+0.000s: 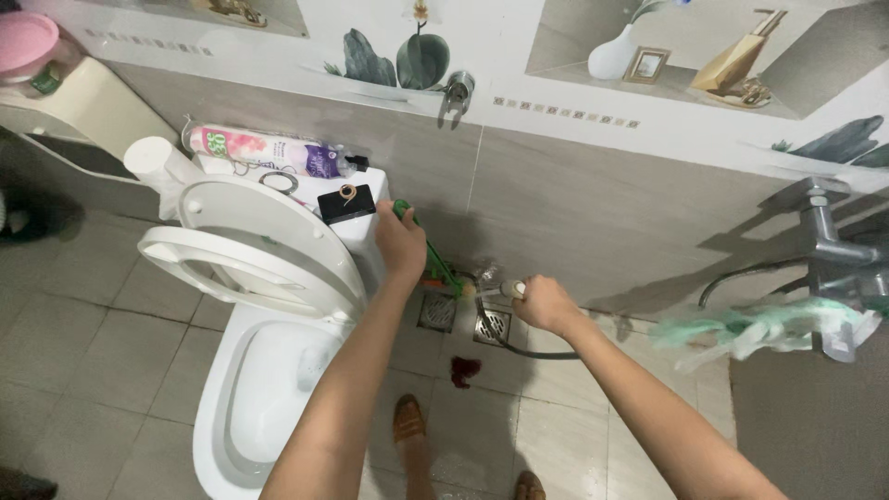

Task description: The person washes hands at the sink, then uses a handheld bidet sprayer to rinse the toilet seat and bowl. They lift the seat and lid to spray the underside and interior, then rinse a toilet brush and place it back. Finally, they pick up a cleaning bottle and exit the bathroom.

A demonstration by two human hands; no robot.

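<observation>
Scrubbing by the floor drains point(463, 317), I had my left hand point(400, 243) clamped on the green brush point(428, 248) w/ its head low beside the toilet point(269, 370), right hand point(544, 304) gripping the spray hose nozzle point(511, 289). Wet tiles underfoot, so I judged I could slip; spray might've splashed the black phone point(346, 203) on the tank.

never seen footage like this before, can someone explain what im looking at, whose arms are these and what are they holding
There is no machine here. One camera on a person's head looks down, so the two bare arms are that person's own. This is a tiled bathroom. The left hand has its grip on a green-handled brush, whose head points at the floor drains. The right hand holds a spray nozzle on a dark hose. To the left stands a white toilet with its lid up; a pink-and-white packet and a small black object lie on its tank. Sandalled feet show below.
</observation>
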